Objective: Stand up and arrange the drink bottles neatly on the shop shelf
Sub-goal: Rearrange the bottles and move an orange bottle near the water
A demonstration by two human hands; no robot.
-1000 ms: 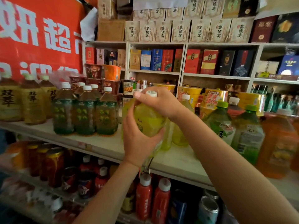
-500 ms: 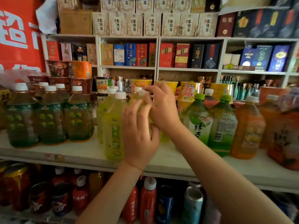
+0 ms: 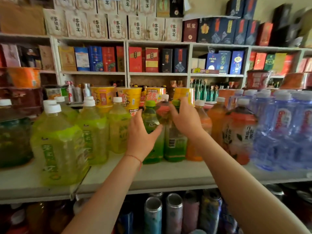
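Observation:
My right hand [image 3: 186, 119] grips a white-capped bottle with a reddish label [image 3: 162, 110], held tilted above two green-capped green tea bottles [image 3: 174, 144] in the middle of the white shelf [image 3: 168, 174]. My left hand [image 3: 142, 135] is spread open just under and left of that bottle, in front of the left green tea bottle [image 3: 149, 115]; whether it touches either bottle is unclear. Yellow-green drink bottles [image 3: 59, 142] stand upright to the left. Orange drink bottles [image 3: 217, 119] stand to the right.
Blue water bottles [image 3: 283, 132] crowd the shelf's right end and dark green bottles [image 3: 13, 141] its left end. Instant-noodle cups [image 3: 130, 98] line the back. Boxed goods fill the wall shelves [image 3: 158, 74]. Cans and bottles [image 3: 173, 211] sit on the shelf below.
The view has swung right. Both hands left the yellow-green bottles and moved to the green-capped ones, and my right hand now grips a white-capped bottle.

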